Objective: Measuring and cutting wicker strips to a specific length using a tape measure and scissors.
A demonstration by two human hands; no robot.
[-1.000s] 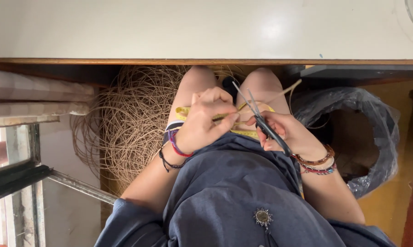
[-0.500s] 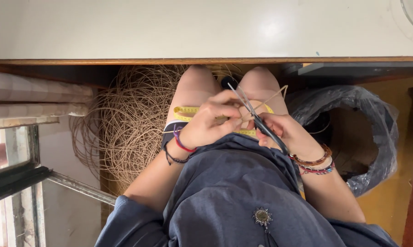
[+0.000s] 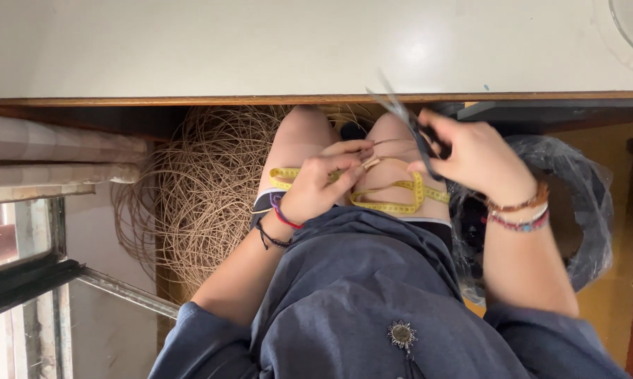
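Over bare knees, left hand (image 3: 322,188) pinching stiff cane strand (image 3: 381,144), right hand (image 3: 474,156) gripping metal scissors (image 3: 409,123)

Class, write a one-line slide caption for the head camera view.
Seated at a white table, left hand pinches a thin reed strand over a yellow tape measure; right hand lifts scissors.

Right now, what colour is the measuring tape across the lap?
Yellow with dark markings; the measuring tape shows best in the head view.
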